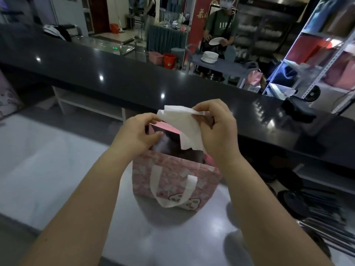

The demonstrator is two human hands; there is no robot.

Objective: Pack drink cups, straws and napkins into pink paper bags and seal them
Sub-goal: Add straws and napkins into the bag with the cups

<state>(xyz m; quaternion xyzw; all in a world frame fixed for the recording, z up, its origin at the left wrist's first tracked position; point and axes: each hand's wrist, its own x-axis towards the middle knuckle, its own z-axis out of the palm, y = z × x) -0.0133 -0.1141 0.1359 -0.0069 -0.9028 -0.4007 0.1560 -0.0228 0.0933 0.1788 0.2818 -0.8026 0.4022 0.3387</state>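
Observation:
A pink paper bag [173, 179] with white handles and a cartoon print stands upright on the steel worktop [57, 169], its mouth open. A white napkin [184, 123] hangs over the opening, its lower end dipping inside the bag. My left hand [138, 133] pinches the napkin's left top corner, thumb near the bag's far rim. My right hand [217, 127] grips the napkin's right top corner above the bag's right side. Something dark and a pale shape sit inside the bag; I cannot tell what they are.
A long dark counter [134, 73] runs across behind the bag. A metal shelf rack [315, 54] with pink bags stands at the right. Dark items lie at the right on the worktop [307, 204]. A person with plates [221, 29] stands far back.

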